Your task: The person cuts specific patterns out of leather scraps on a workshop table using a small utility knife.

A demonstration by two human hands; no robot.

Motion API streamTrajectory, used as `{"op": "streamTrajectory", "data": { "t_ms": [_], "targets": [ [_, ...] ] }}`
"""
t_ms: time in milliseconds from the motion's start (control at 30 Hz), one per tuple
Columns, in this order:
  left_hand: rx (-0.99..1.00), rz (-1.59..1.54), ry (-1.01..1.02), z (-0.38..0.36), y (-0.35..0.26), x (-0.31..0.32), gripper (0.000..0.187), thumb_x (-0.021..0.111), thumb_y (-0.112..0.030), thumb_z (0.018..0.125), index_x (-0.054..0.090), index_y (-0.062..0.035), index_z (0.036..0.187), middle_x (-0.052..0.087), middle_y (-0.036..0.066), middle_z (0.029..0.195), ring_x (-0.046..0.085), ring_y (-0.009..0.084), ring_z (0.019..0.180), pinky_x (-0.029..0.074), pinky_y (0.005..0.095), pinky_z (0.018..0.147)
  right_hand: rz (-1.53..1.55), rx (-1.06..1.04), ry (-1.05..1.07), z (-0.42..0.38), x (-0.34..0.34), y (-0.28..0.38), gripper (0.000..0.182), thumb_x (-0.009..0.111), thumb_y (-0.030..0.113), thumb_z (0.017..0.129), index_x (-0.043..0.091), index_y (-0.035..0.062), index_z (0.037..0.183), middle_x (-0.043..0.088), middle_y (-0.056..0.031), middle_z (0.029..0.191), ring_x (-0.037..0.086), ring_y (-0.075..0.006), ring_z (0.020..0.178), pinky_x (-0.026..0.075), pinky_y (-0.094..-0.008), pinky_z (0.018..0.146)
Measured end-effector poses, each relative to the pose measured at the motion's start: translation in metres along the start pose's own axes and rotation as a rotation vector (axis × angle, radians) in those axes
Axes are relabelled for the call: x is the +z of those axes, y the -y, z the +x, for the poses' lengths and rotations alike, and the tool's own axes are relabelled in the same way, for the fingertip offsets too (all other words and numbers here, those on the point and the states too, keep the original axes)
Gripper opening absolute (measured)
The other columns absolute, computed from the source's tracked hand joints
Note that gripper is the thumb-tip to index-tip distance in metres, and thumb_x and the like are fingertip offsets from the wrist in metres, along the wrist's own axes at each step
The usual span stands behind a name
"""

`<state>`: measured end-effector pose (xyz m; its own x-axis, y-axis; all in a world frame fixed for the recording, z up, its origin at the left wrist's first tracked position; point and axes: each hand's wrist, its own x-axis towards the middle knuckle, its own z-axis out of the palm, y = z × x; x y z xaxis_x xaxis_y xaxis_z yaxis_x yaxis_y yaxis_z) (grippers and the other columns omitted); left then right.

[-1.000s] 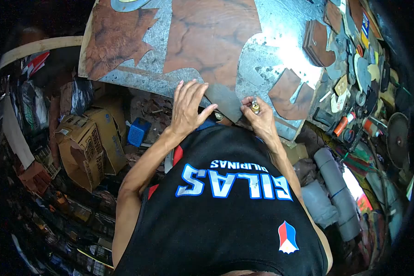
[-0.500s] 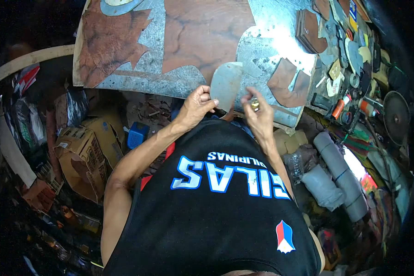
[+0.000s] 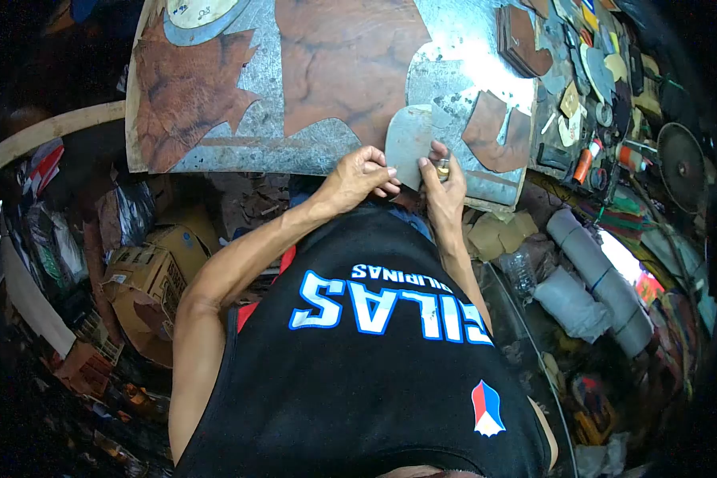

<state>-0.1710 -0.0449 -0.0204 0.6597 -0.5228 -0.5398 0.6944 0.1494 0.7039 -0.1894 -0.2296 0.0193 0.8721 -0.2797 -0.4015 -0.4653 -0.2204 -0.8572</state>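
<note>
1. Clock-face centred on the grey flat piece [image 3: 408,143], 12 at top of view. It's tilted up at the near edge of the metal-topped worktop [image 3: 267,155], between the hands; its lower end is partly covered by fingers.
2. Large brown sheet [image 3: 342,68] on the worktop, 11 o'clock, reaching right behind the piece. Ragged brown sheet [image 3: 187,92] at 10, with a pale round pattern [image 3: 201,9] above it. Notched brown sheet [image 3: 486,135] near, at 3. Stack of brown pieces [image 3: 524,41] at 1–2.
3. Orange tube [image 3: 584,166] and dark wheel-like disc [image 3: 683,169], 3–4 o'clock. Grey roll [image 3: 597,271] and plastic-wrapped bundle [image 3: 573,303] at 4. Cardboard box [image 3: 147,283] at 8.
4. In the way: black shirt [image 3: 366,382] fills the space at 6, close up to the worktop edge.
5. Left hand [image 3: 362,177]: 7 o'clock, forearm angled in from lower left, fingers curled, thumb tip at the piece's edge; can't tell if it grips.
6. Right hand [image 3: 444,190]: 5 o'clock, forearm up from below, grasping the piece's right edge, thumb on the near face. Brass-coloured item [image 3: 442,170] at the fingers, type unclear.
7. Text: "GILAS" and "PILIPINAS" on shirt, upside down, plus red-white-blue emblem [image 3: 487,408]. Box print and pattern markings illegible.
</note>
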Motion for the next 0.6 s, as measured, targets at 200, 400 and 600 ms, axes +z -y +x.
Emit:
{"op": "streamTrajectory", "data": {
  "t_ms": [200, 400, 600],
  "targets": [
    [0.376, 0.599, 0.02, -0.009, -0.007, 0.005, 0.026, 0.068, -0.022, 0.09, 0.061, 0.0013, 0.099, 0.07, 0.012, 0.078, 0.071, 0.0259, 0.075, 0.055, 0.0351, 0.065, 0.299, 0.195, -0.058, -0.018, -0.027, -0.002, 0.032, 0.065, 0.007, 0.09, 0.058, 0.0014, 0.12, 0.06, 0.0001, 0.088, 0.052, -0.0052, 0.061, 0.044, -0.02, 0.05],
    [0.734, 1.615, -0.148, 0.015, -0.038, -0.043, 0.044, 0.069, -0.039, 0.084, 0.064, -0.003, 0.108, 0.051, 0.014, 0.139, 0.032, 0.0374, 0.139, 0.031, 0.053, 0.111, 0.346, 0.062, -0.162, -0.015, -0.058, -0.012, 0.032, 0.065, 0.008, 0.089, 0.058, -0.0025, 0.118, 0.061, -0.001, 0.081, 0.052, -0.0061, 0.06, 0.044, -0.0215, 0.051],
    [0.793, 1.626, -0.051, 0.021, -0.027, -0.043, 0.055, 0.068, -0.046, 0.083, 0.062, 0.0001, 0.112, 0.049, 0.015, 0.14, 0.032, 0.0406, 0.138, 0.026, 0.0547, 0.113, 0.384, 0.034, -0.209, -0.031, -0.041, -0.016, 0.034, 0.065, 0.006, 0.089, 0.057, -0.0032, 0.12, 0.061, -0.0029, 0.083, 0.052, -0.0068, 0.059, 0.045, -0.0215, 0.051]
  ]
}}
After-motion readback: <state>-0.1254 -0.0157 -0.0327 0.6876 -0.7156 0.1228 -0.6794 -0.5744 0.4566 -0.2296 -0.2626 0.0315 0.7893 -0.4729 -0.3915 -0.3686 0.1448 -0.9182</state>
